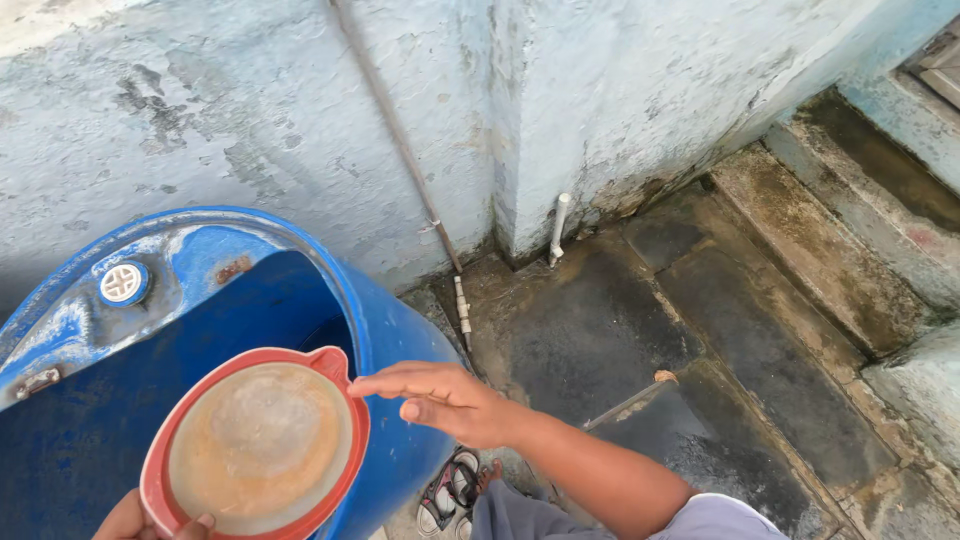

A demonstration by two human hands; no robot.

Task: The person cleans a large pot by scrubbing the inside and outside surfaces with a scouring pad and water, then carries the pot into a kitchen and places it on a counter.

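Over the blue barrel [390, 340], left hand [135, 520] holds a red jug [255, 445] (water-filled, murky).

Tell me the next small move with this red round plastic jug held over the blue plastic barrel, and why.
Probably lower the red round plastic jug into the blue plastic barrel: the left hand holds its rim above the opening, and the right hand hovers open beside it.

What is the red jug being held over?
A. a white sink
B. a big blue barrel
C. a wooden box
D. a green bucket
B: the left hand holds the red jug, full of cloudy water, over the open top of the big blue barrel, while the right hand hovers flat beside the jug's spout.
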